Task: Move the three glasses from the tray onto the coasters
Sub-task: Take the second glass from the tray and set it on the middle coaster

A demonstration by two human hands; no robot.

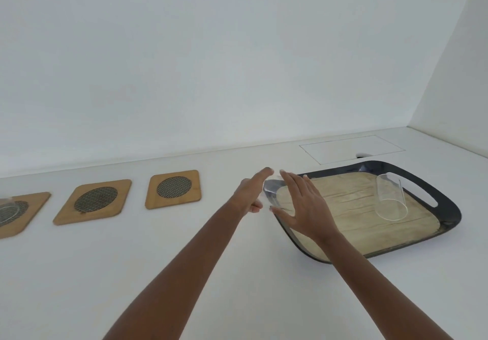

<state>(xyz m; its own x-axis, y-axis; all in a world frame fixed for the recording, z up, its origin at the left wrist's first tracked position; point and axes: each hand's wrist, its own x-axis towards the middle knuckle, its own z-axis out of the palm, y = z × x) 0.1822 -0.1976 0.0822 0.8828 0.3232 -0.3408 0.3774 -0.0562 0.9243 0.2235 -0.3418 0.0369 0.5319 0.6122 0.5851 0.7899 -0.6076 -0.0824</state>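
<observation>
A clear glass (270, 190) hangs over the left rim of the dark tray (449, 207), cupped between both hands. My left hand (249, 193) wraps it from the left, index finger along its top. My right hand (303, 203) presses on it from the right, fingers stretched, thumb under it. A second glass (390, 197) stands on the tray's tan liner at the back right. Three wooden coasters lie in a row to the left: the right coaster (173, 189) and middle coaster (92, 202) are bare. The left coaster (31, 207) carries a glass (8, 210), cut by the frame edge.
The white counter (211, 260) runs to a white wall behind and a side wall at the right. A flat rectangular panel (351, 148) is set into the counter behind the tray.
</observation>
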